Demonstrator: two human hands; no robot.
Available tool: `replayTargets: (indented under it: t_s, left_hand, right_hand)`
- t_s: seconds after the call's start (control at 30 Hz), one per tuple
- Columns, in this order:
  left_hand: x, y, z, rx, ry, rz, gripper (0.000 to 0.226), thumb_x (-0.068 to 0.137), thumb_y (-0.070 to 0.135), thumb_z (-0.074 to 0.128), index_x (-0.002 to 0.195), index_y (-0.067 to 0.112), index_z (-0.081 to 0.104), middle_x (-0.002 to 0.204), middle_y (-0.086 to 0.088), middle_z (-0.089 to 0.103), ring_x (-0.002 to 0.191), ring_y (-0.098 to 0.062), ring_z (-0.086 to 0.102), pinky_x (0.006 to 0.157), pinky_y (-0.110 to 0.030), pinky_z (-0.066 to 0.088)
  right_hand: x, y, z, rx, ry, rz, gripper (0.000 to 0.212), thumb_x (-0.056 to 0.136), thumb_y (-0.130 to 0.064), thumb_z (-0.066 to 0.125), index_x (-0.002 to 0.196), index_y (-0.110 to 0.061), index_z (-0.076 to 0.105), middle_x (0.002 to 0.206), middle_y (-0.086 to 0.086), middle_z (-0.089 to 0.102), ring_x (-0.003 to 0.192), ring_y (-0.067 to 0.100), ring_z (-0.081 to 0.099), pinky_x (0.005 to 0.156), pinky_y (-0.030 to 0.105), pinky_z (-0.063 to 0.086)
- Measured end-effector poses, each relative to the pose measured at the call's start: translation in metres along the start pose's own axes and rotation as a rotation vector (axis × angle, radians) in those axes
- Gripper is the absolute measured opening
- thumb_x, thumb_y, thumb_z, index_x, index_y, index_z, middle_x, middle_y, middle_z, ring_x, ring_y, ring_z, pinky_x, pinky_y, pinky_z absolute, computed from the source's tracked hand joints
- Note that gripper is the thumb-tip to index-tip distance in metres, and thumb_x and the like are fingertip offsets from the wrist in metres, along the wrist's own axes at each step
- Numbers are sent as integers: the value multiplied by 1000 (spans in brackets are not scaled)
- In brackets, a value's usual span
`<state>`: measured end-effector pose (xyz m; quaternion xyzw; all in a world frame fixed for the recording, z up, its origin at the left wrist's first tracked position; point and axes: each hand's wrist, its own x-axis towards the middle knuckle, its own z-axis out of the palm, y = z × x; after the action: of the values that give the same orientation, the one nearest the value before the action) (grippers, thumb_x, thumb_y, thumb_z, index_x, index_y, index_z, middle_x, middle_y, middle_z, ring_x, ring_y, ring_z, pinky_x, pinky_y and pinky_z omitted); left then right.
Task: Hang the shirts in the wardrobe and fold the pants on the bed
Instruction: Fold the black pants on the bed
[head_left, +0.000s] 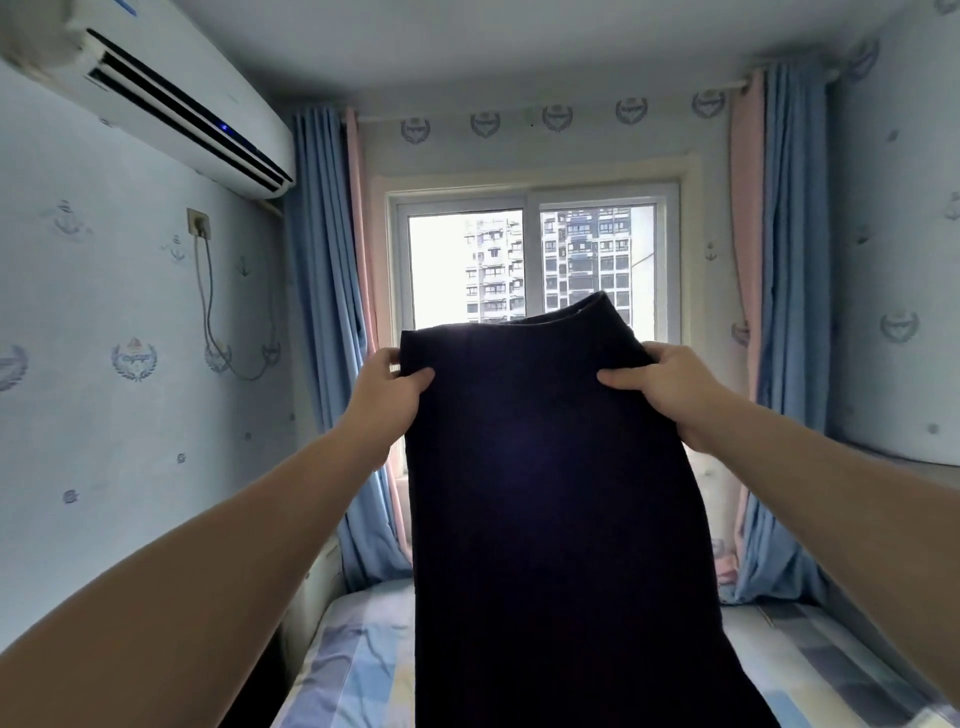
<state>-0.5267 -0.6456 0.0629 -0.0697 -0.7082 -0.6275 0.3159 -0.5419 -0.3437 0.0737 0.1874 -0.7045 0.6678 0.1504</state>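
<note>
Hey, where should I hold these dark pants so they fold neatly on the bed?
At the two top corners, one hand coming from each side, thumbs in front. The left hand and right hand pinch the pants there now; the wide top edge is spread and the cloth hangs flat above the bed.

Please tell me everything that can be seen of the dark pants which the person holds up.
The pants are dark, navy or black, of thick matte cloth. They hang upright and flat. The left hand and the right hand pinch the two top corners, thumbs in front. The cloth hangs before the window and over the bed; its lower end leaves the picture.
</note>
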Motion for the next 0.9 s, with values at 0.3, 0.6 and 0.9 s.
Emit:
replayTargets:
  t_s: [0.3, 0.6, 0.9]
  left_hand:
    - [11, -186, -28, 32, -6, -285, 15, 96, 12, 65, 109, 17, 61, 108, -4, 70, 97, -21, 70, 83, -35, 58]
    - [45, -497, -54, 161, -38, -697, 15, 94, 3, 67, 107, 6, 61, 104, -13, 70, 91, -25, 66, 89, -41, 55]
    - [107, -848, -57, 434, -32, -872, 16, 94, 33, 64, 101, 19, 61, 102, -5, 71, 97, -30, 65, 88, -45, 53]
  right_hand:
    - [34, 176, 76, -79, -40, 224, 28, 78, -2, 79, 102, -14, 72, 93, 6, 78, 78, 24, 76, 65, 32, 60]
    - [107, 461, 191, -509, -207, 468, 13, 74, -9, 83, 82, -9, 73, 83, 12, 74, 78, 22, 63, 77, 38, 52]
    - [199, 791, 304, -649, -169, 677, 25, 85, -33, 75, 79, -9, 74, 74, 14, 70, 69, 24, 59, 64, 37, 48]
